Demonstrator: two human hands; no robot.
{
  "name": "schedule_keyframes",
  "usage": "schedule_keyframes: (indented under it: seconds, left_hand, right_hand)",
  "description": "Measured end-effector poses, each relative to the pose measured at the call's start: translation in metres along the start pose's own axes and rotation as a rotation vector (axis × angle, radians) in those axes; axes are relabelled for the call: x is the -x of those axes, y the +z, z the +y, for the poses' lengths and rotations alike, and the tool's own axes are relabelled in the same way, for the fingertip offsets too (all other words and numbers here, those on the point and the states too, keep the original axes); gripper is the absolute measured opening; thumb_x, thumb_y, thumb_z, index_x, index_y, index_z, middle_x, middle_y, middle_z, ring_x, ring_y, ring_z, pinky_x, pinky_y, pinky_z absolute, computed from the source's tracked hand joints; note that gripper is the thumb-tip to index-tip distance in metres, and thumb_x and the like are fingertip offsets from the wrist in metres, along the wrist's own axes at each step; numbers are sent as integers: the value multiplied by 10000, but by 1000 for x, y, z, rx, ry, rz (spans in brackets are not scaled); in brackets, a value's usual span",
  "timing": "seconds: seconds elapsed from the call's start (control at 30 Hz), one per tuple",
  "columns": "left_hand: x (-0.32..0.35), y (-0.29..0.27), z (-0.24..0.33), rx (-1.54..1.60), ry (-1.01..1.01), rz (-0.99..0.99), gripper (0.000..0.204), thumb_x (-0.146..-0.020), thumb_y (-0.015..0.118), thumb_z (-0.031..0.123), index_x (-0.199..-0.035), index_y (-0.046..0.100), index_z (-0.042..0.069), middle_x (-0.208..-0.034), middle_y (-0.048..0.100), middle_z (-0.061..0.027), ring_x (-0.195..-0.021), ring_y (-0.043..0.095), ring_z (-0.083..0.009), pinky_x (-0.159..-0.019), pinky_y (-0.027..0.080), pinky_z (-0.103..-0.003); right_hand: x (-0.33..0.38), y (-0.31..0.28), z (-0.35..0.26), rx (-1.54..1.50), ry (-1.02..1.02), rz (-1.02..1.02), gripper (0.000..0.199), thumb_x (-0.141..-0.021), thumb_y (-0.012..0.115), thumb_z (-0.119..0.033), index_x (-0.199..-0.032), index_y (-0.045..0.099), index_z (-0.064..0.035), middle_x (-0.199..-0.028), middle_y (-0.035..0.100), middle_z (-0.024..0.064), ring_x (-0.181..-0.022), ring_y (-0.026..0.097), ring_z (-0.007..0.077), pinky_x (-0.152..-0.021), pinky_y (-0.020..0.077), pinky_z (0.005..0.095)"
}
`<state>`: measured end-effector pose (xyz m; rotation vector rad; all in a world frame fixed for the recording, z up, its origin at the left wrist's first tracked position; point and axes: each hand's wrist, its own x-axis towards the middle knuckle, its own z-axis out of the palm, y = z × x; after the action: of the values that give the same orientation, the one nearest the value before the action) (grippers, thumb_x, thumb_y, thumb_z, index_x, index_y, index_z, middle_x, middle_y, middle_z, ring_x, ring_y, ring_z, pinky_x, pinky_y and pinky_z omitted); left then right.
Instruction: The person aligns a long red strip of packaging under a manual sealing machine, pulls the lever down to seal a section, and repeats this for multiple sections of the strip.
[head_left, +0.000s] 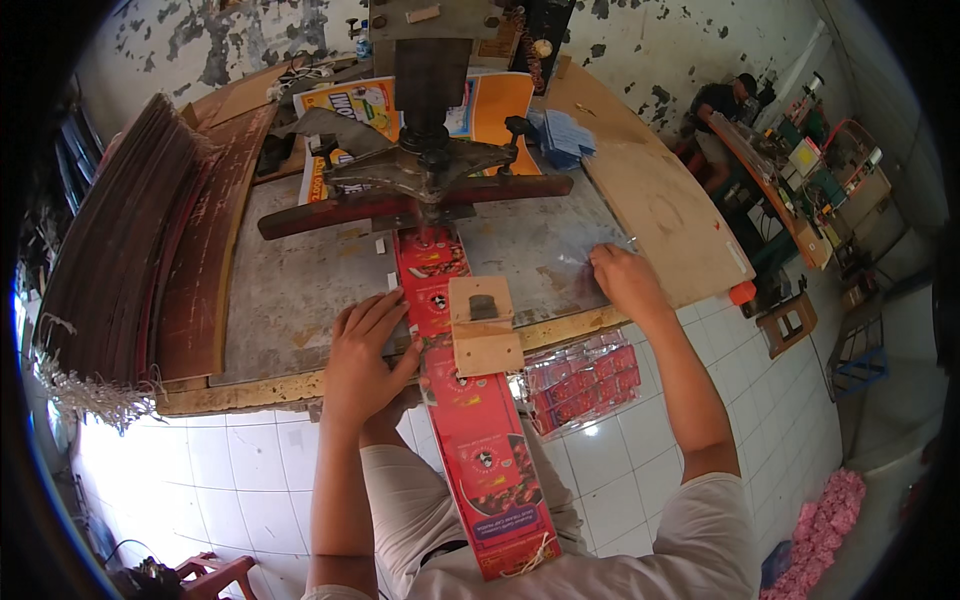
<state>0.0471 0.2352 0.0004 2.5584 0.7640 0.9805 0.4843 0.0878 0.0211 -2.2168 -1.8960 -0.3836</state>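
A long red printed packaging strip (485,455) runs from beneath the press head (430,175) over the table's front edge and down across my lap. My left hand (370,345) lies along the strip's left edge, fingers stretched out and thumb touching it. On top of the strip, just right of that hand, rests a tan board piece (482,355) with a cut-out. Further right, above the table, my right hand (628,283) has its fingers pinched together at a wisp of clear plastic film (582,256). That film is faint against the grey surface.
Clear-wrapped red packets (582,385) hang at the table's front edge. A tall stack of dark sheets (125,240) stands at left. Blue pieces (565,138) and printed posters (500,105) lie behind the press. Another person (722,105) sits at a bench far right.
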Motion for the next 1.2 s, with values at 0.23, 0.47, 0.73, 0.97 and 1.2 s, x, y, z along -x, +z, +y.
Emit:
schedule_keyframes:
  seconds: [0.23, 0.47, 0.73, 0.97, 1.2]
  left_hand:
    - [2, 0, -4, 14, -9, 15, 511, -932, 812, 276, -1372, 769, 20, -1548, 709, -129, -1452, 627, -348, -1260, 420, -565]
    - [3, 1, -4, 1, -18, 4, 504, -934, 811, 278, -1365, 771, 21, -1554, 705, -126, -1454, 626, -343, -1261, 423, -568]
    - [1, 0, -3, 7, -3, 3, 524, -915, 835, 258, -1379, 762, 26, -1534, 711, -156, -1442, 635, -371, -1243, 443, -549]
    - [2, -3, 0, 19, 18, 21, 583, -905, 867, 290, -1417, 733, 44, -1543, 696, -147, -1453, 622, -370, -1243, 437, -550]
    - [-1, 1, 28, 66, 29, 51, 636, -896, 904, 300, -1454, 694, 80, -1548, 672, -132, -1472, 589, -382, -1256, 419, -548]
  right_hand:
    - [-9, -25, -10, -199, 166, 381, 108, -985, 702, -71, -1089, 693, -42, -1038, 733, 166, -931, 738, 427, -816, 599, 501]
    - [-28, -36, -122, -357, -233, 248, 138, -977, 759, -67, -1113, 750, -45, -1117, 726, 128, -995, 724, 375, -875, 597, 485]
    - [-34, -34, -151, -566, -382, -24, 279, -1032, 694, -74, -1283, 805, -22, -1234, 725, 100, -1200, 649, 331, -1093, 523, 473]
    - [-29, -41, -156, -647, -387, -46, 400, -1041, 714, -94, -1440, 742, -78, -1333, 743, 104, -1283, 640, 342, -1140, 497, 468]
    - [-31, -26, -144, -689, -408, 17, 533, -1032, 737, -80, -1559, 678, -136, -1341, 791, 101, -1316, 682, 361, -1196, 481, 469]
